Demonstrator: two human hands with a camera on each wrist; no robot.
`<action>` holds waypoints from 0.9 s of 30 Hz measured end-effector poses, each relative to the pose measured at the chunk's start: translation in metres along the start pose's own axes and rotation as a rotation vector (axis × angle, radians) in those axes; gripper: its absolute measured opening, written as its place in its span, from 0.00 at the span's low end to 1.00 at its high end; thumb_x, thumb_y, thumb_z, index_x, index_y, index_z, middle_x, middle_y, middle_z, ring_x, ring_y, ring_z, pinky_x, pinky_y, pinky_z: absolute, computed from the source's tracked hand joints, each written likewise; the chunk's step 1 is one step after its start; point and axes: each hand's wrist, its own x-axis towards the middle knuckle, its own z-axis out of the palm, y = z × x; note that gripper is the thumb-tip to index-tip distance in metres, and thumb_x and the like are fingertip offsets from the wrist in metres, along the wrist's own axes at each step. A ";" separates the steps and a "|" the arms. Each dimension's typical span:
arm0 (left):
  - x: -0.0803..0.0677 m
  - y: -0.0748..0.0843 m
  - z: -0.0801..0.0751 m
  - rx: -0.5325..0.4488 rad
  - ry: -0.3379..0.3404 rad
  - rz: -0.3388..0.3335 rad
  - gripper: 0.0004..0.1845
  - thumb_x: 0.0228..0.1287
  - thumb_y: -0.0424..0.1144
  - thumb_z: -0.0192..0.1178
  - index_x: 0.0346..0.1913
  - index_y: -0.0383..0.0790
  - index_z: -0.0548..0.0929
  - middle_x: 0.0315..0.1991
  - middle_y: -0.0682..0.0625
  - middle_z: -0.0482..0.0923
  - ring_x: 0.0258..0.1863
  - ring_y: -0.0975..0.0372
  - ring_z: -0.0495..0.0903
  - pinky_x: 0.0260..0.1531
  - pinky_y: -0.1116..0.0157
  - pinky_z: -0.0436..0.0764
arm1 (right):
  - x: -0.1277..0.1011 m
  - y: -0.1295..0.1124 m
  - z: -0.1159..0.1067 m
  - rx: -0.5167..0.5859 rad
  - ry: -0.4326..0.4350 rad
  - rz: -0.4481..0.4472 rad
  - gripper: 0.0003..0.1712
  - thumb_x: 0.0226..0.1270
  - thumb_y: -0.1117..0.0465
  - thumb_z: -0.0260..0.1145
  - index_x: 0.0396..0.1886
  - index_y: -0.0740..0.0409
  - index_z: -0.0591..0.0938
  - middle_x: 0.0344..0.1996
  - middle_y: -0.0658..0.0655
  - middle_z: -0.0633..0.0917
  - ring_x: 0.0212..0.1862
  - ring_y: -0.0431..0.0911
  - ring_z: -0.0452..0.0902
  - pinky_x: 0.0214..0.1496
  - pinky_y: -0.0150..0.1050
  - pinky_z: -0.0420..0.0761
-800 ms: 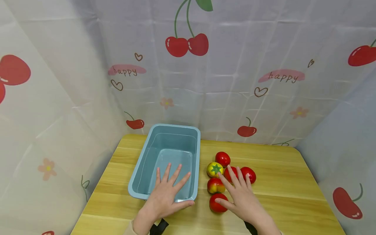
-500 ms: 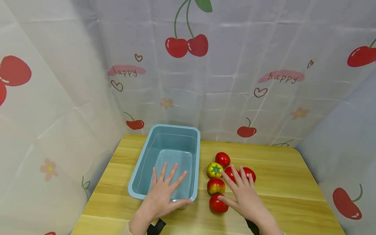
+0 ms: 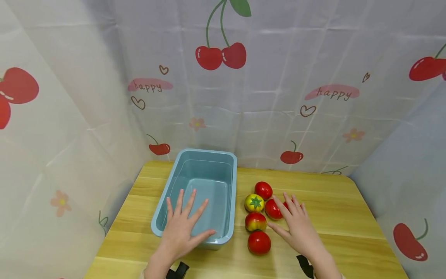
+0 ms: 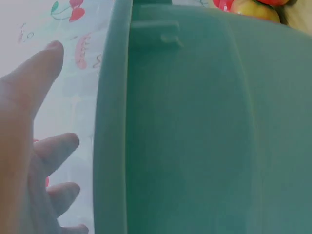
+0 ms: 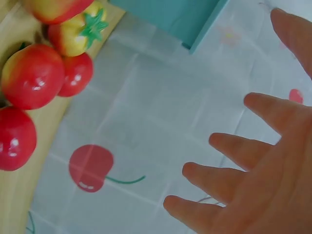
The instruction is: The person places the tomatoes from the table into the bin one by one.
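Behind and to both sides, a pale curtain (image 3: 265, 97) printed with cherries, hearts and the word "happy". Below it, a wooden table (image 3: 348, 232) with light planks and rounded far corners.

On the left half of the table, a blue plastic tub (image 3: 228, 193), rectangular, nothing inside, standing flat with its long side running away from the viewer. Probably light and stiff, with smooth walls likely to slip under flat fingers; best taken by the rolled rim, one hand on each long side or thumb over the near edge.

Over the tub's near end, the left hand (image 3: 181, 228), fingers straight and spread, thumb out across the near rim, holding nothing; contact with the rim not certain from above. In the left wrist view, the tub's outer wall (image 4: 195, 126) filling the frame with the spread fingers (image 4: 58, 146) beside it.

Just right of the tub, the right hand (image 3: 299, 228), also flat and spread, gripping nothing, fingertips above the rightmost fruits.

Smallest, six toy tomatoes in a loose cluster between tub and right hand: a red one (image 3: 263, 190) farthest back, a yellow one with a green star top (image 3: 254, 202), a red one (image 3: 273, 209) beside it, another red one (image 3: 287, 205) mostly hidden under the fingers, a red-and-yellow one (image 3: 255, 222), and a red one (image 3: 259, 242) nearest. Glossy, round, likely light and prone to roll; best cupped from above.
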 end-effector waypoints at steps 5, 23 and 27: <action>-0.006 -0.008 -0.001 -0.045 0.093 -0.026 0.40 0.56 0.68 0.54 0.70 0.57 0.63 0.73 0.45 0.47 0.71 0.43 0.37 0.57 0.32 0.38 | 0.001 0.011 -0.001 0.033 0.028 0.025 0.42 0.58 0.42 0.67 0.69 0.54 0.65 0.68 0.69 0.59 0.67 0.69 0.49 0.62 0.67 0.51; -0.042 -0.049 0.002 -0.222 0.282 -0.175 0.35 0.56 0.46 0.66 0.67 0.44 0.68 0.70 0.37 0.55 0.69 0.45 0.52 0.63 0.40 0.44 | 0.004 0.070 0.030 0.144 0.124 0.101 0.38 0.62 0.51 0.66 0.66 0.64 0.66 0.63 0.70 0.66 0.61 0.66 0.62 0.55 0.65 0.65; -0.050 -0.055 0.005 -0.266 0.289 -0.189 0.34 0.56 0.44 0.67 0.66 0.41 0.70 0.70 0.39 0.54 0.70 0.48 0.51 0.65 0.44 0.46 | 0.004 0.085 0.041 0.205 0.118 0.155 0.37 0.63 0.49 0.65 0.66 0.64 0.66 0.64 0.70 0.65 0.62 0.66 0.61 0.55 0.65 0.65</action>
